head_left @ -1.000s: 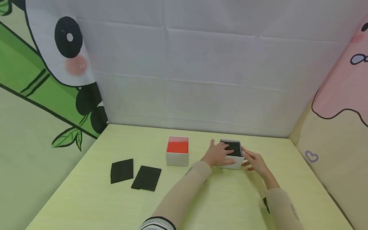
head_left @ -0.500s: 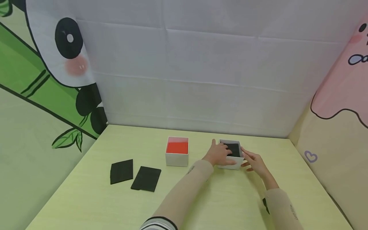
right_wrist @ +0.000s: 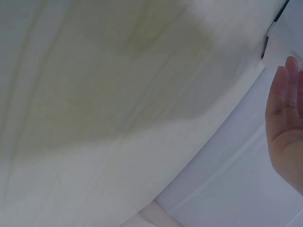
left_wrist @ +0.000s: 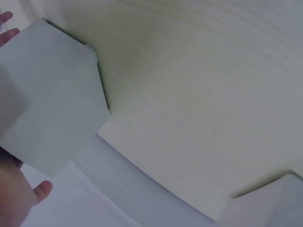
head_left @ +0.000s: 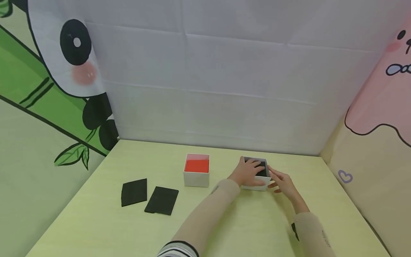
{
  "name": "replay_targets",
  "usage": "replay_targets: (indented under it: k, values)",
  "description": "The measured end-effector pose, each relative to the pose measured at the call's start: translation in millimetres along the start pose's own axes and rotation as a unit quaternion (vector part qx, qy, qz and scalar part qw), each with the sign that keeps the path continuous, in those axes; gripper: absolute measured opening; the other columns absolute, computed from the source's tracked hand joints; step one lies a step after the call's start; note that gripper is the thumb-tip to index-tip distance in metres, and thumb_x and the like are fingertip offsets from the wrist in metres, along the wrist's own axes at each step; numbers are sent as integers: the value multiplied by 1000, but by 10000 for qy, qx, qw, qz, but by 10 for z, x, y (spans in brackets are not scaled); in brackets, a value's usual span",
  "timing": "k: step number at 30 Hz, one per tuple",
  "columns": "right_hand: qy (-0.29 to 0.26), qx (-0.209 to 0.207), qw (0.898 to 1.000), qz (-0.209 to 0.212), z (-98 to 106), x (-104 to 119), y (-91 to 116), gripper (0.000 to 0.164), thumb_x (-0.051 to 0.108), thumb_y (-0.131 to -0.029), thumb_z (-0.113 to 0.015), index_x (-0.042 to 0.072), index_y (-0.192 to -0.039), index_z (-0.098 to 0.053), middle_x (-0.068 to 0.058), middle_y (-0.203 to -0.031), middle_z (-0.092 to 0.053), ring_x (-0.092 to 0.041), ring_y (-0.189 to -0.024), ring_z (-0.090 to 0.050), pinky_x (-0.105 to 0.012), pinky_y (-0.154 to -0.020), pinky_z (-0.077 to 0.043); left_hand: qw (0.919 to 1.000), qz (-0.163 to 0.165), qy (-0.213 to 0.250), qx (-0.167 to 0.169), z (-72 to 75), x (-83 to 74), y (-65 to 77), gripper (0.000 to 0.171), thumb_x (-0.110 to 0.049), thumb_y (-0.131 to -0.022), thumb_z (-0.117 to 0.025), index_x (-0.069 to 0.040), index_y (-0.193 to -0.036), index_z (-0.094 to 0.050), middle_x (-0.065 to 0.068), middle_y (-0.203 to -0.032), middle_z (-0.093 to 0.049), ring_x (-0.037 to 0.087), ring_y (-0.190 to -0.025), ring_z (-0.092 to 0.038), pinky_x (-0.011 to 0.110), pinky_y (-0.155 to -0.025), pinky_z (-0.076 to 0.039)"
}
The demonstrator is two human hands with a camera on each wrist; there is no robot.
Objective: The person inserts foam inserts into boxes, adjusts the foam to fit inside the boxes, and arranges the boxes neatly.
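A white open-topped box (head_left: 254, 184) stands at the right on the table, with a dark flat piece (head_left: 262, 170) inside it. My left hand (head_left: 248, 173) lies over the box's opening, fingers spread across the dark piece and thumb near the front wall. At the box's right side is my right hand (head_left: 284, 185), its fingers extended along the wall. The left wrist view shows the box (left_wrist: 52, 94) close up, with my left hand (left_wrist: 14, 194) at its edge. In the right wrist view, the straight fingers of my right hand (right_wrist: 286, 118) reach the box's corner (right_wrist: 279, 49).
A second white box (head_left: 196, 179) holding red flat material (head_left: 197, 166) stands left of my left hand. Further left lie two black flat squares (head_left: 134, 192) (head_left: 161, 200), side by side. A white sheet (head_left: 208, 89) hangs behind the table's far edge.
The dark piece sits lower in the box than a second ago. My left hand has shifted slightly rightward over the opening; the right hand stays at the box's side.
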State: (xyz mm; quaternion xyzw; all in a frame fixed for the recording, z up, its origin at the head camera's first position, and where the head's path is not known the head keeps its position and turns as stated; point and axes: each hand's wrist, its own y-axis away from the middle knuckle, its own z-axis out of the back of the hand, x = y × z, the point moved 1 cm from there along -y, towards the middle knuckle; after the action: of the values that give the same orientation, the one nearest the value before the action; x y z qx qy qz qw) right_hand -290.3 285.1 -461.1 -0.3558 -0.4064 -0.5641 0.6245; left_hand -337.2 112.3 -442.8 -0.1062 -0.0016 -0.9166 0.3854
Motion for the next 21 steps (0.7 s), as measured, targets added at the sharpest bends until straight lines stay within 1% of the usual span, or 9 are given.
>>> replay_targets:
  k: [2, 6, 8, 10, 12, 15, 17, 21]
  values:
    - [-14, -22, 10000, 20, -4, 1, -3, 49, 30, -96, -41, 6, -137, -33, -21, -100, -57, -38, -79, -60, -43, -57, -49, 10000, -21, -35, -32, 13, -8, -11, 69, -72, -79, -32, -36, -138, -32, -10, -140, -32, 11, -128, -24, 49, -96, -23]
    - [-47, 3, 10000, 43, -7, 6, -10, 50, 32, -95, -41, 6, -137, -33, -25, -105, -54, -39, -81, -59, -45, -58, -49, 9997, -68, -103, 212, 0, -6, -29, 70, -74, -78, -29, -39, -139, -25, -9, -143, -26, 11, -130, -20, 50, -98, -19]
    - [-56, 18, 10000, 39, -9, 5, -10, 49, 31, -96, -41, 6, -137, -32, -27, -109, -52, -40, -81, -59, -45, -59, -49, 9993, -123, -133, 329, -16, -2, -35, 71, -75, -78, -28, -40, -139, -24, -9, -144, -25, 11, -131, -18, 51, -99, -17]
    - [-47, 17, 10000, 30, -11, 2, -6, 49, 30, -96, -40, 6, -137, -32, -28, -109, -51, -41, -81, -59, -45, -58, -49, 9991, -174, -142, 371, -28, 3, -41, 72, -75, -77, -29, -40, -139, -24, -8, -144, -25, 12, -131, -18, 51, -100, -16]
    - [-59, 19, 10000, 30, -13, -3, -3, 48, 29, -96, -40, 6, -138, -32, -27, -107, -52, -41, -82, -59, -45, -58, -49, 9988, -216, -190, 385, -33, 8, -48, 73, -76, -76, -29, -40, -139, -25, -8, -143, -26, 12, -131, -19, 51, -100, -16]
    - [-113, -7, 9999, -4, -14, -5, -1, 48, 29, -96, -40, 7, -138, -32, -21, -99, -54, -42, -82, -59, -44, -58, -49, 9986, -265, -257, 387, -24, 9, -61, 74, -77, -75, -30, -38, -139, -28, -8, -142, -29, 13, -130, -21, 48, -100, -17]
    - [-136, 1, 9999, -20, -12, -7, 0, 48, 29, -96, -40, 7, -138, -32, -18, -97, -55, -42, -82, -58, -44, -58, -49, 9982, -276, -314, 419, -18, 7, -70, 74, -77, -75, -30, -39, -138, -30, -8, -142, -30, 13, -129, -22, 47, -100, -18]
    - [-145, -1, 9999, -36, -5, -8, 2, 48, 29, -96, -41, 7, -138, -32, -17, -95, -54, -40, -81, -59, -44, -58, -49, 9977, -264, -385, 493, -12, 2, -86, 74, -78, -74, -30, -40, -137, -32, -9, -142, -29, 13, -128, -23, 44, -100, -19]
